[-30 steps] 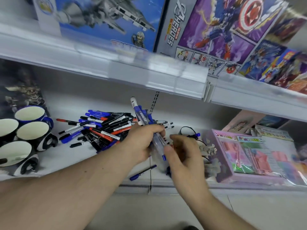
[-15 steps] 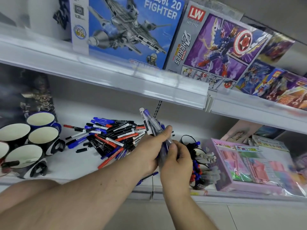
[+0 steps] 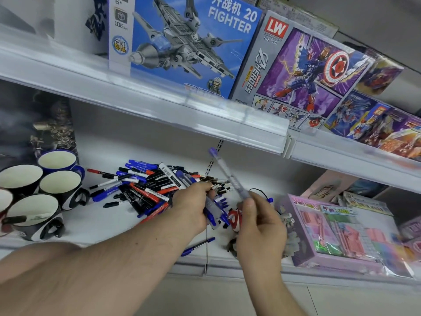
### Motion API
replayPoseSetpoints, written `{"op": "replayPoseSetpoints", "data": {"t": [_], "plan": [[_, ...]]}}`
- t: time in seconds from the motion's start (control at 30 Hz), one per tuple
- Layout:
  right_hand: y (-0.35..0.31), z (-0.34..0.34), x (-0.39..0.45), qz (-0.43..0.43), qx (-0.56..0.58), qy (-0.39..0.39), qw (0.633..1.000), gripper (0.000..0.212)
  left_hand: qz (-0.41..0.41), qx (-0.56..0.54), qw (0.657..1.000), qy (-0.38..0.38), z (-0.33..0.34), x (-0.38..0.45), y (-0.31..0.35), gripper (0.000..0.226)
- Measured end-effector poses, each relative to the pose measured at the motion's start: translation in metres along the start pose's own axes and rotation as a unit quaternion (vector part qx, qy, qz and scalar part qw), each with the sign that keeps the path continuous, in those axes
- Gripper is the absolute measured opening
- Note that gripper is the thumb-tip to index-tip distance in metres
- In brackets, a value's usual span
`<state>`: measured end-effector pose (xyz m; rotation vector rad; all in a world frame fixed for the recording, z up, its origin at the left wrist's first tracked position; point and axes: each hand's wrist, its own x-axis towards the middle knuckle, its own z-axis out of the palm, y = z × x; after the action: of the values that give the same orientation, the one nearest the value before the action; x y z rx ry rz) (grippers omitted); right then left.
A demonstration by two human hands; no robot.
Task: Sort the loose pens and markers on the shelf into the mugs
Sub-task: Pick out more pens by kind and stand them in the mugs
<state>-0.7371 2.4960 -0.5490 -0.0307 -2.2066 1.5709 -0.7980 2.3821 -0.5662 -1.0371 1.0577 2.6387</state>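
Observation:
A heap of blue, red and black pens and markers (image 3: 145,185) lies on the white shelf (image 3: 95,226). Several mugs (image 3: 60,185) stand at the left; the front one (image 3: 34,215) holds a black marker. My left hand (image 3: 193,208) is closed around a bundle of blue pens (image 3: 215,212), just right of the heap. My right hand (image 3: 259,226) pinches a single clear pen with a blue cap (image 3: 227,174), tilted up and to the left. One blue pen (image 3: 198,246) lies alone near the shelf's front edge.
The upper shelf rail (image 3: 159,106) hangs close above the hands, carrying toy boxes (image 3: 186,46). A pink toy box (image 3: 346,233) sits at the right, with small figures and a dark mug (image 3: 234,220) beside it, partly hidden by my right hand.
My right hand has pulled one blue-capped pen out of the bundle and drawn apart from my left hand. The view has tilted upward.

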Motion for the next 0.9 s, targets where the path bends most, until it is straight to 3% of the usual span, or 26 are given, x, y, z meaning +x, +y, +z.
{"op": "replayPoseSetpoints", "data": {"t": [0.17,0.3,0.4,0.47,0.53,0.6,0.67,0.77,0.9], "plan": [[0.005,0.019,-0.010,-0.111,-0.153,-0.076,0.979,0.034,-0.001,-0.021,0.999,0.045,0.008,-0.007,-0.005,0.017],[0.009,0.017,-0.003,-0.139,-0.263,-0.149,0.943,0.035,0.016,-0.045,0.997,0.064,0.009,-0.005,-0.009,0.029],[0.009,0.016,0.000,-0.136,-0.321,-0.186,0.918,0.034,0.034,-0.033,0.997,0.066,0.010,-0.003,-0.013,0.023],[0.009,0.015,0.002,-0.092,-0.281,-0.200,0.934,0.019,0.033,-0.008,0.998,0.053,0.010,-0.002,-0.014,0.029],[0.008,0.012,0.008,0.065,-0.118,-0.210,0.968,0.017,0.024,0.041,0.999,0.023,0.008,-0.002,-0.016,0.051],[0.005,0.009,0.013,0.226,0.054,-0.200,0.952,0.024,0.002,0.083,0.996,-0.035,0.005,-0.008,-0.019,0.077],[0.004,0.005,0.018,0.293,0.145,-0.193,0.925,0.026,-0.008,0.102,0.992,-0.078,0.005,-0.015,-0.020,0.086],[0.006,-0.003,0.023,0.328,0.219,-0.182,0.901,0.024,0.015,0.100,0.991,-0.089,0.005,-0.019,-0.019,0.068],[0.010,-0.025,0.026,0.322,0.196,-0.195,0.906,0.022,0.072,0.074,0.995,0.005,0.000,-0.008,-0.011,0.025]]}}
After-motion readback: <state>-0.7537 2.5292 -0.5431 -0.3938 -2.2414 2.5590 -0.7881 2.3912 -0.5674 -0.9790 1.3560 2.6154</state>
